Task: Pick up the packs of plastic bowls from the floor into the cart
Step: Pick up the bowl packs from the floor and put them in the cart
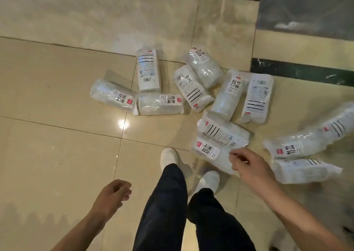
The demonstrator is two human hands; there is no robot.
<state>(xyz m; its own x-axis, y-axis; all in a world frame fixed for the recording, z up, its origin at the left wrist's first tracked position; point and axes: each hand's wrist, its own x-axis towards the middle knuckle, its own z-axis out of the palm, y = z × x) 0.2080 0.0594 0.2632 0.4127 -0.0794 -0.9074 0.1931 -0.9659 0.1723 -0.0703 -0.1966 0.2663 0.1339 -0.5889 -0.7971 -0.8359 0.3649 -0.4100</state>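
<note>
Several clear packs of plastic bowls with white labels lie scattered on the beige tiled floor. The nearest pack (210, 152) lies just in front of my feet, with another pack (223, 130) resting against its far side. My right hand (249, 166) hovers over the near end of that nearest pack, fingers loosely curled, holding nothing. My left hand (113, 195) hangs low at the left, fingers loosely curled, empty. More packs lie further off, such as one (148, 71) at the back left and two (298, 147) at the right. No cart is in view.
My legs in dark trousers and white shoes (169, 156) stand at the bottom centre, right by the nearest pack. A dark marble strip (298, 71) crosses the floor at the right. Open floor lies to the left.
</note>
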